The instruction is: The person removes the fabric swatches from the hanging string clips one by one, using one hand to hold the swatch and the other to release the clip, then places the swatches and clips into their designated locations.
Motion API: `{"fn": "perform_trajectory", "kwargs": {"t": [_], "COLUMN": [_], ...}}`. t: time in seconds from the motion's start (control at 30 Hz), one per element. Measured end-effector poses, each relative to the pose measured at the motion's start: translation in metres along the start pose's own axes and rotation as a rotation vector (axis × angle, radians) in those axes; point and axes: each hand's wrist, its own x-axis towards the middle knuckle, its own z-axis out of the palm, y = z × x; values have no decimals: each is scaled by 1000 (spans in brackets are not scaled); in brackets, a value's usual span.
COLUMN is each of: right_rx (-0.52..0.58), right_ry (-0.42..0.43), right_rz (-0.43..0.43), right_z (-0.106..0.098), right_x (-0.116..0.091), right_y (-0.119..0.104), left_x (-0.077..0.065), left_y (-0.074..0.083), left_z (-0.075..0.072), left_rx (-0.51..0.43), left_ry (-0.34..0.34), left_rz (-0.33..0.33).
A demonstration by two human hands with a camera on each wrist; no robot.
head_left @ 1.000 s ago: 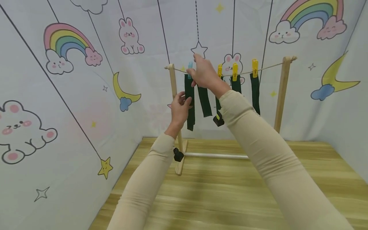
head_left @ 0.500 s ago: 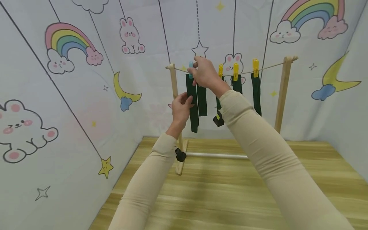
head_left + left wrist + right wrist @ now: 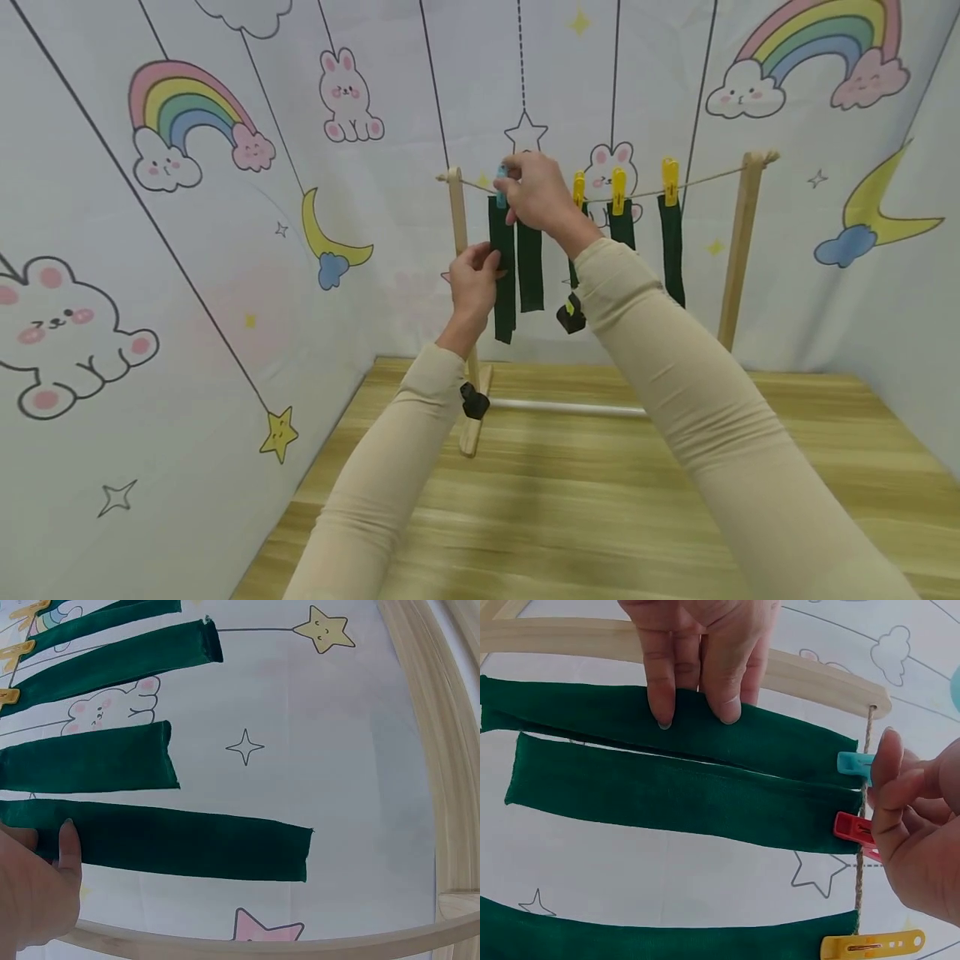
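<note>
A dark green cloth strip [image 3: 503, 308] hangs from the rope at the left end of a small wooden rack. Partway down its length, my left hand [image 3: 474, 287] pinches the strip, with the thumb in front and some fingers behind. Up at the rope, my right hand [image 3: 536, 190] pinches the handle end of a light blue clothespin [image 3: 853, 766], whose nose bites the strip's top edge. Beside it hangs another green strip [image 3: 675, 791] under a red clothespin [image 3: 847, 826], which the right hand covers in the head view.
Further right, yellow clothespins [image 3: 618, 192] hold more green strips [image 3: 671, 250] on the rope [image 3: 712, 178]. Wooden posts [image 3: 738, 250] stand at both ends, joined low by a white bar [image 3: 562, 407] above the wood-grain table [image 3: 570, 517]. A printed cloth wall rises behind.
The pinched strip's lower end has swung slightly right, then partly back; the neighbouring strip now hangs straighter. Both hands stay at nearly the same places while the head view shifts a little.
</note>
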Motion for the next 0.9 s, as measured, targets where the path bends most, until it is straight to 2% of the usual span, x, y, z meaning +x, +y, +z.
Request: {"fn": "perform_trajectory", "kwargs": {"t": [0.17, 0.37, 0.63, 0.9], "right_rx": [-18, -40, 98, 153], "right_ry": [53, 174, 270, 306], "right_rz": [-10, -28, -19, -39], "right_z": [-1, -4, -3, -4], "right_x": [0, -1, -3, -3], "right_y": [1, -2, -2, -4], "left_x": [1, 2, -1, -1], "left_y": [-1, 0, 5, 7], "left_z": [0, 0, -1, -3], "left_rx": [-2, -20, -14, -22], "left_ry": [7, 4, -5, -8], "left_rz": [2, 16, 21, 38]}}
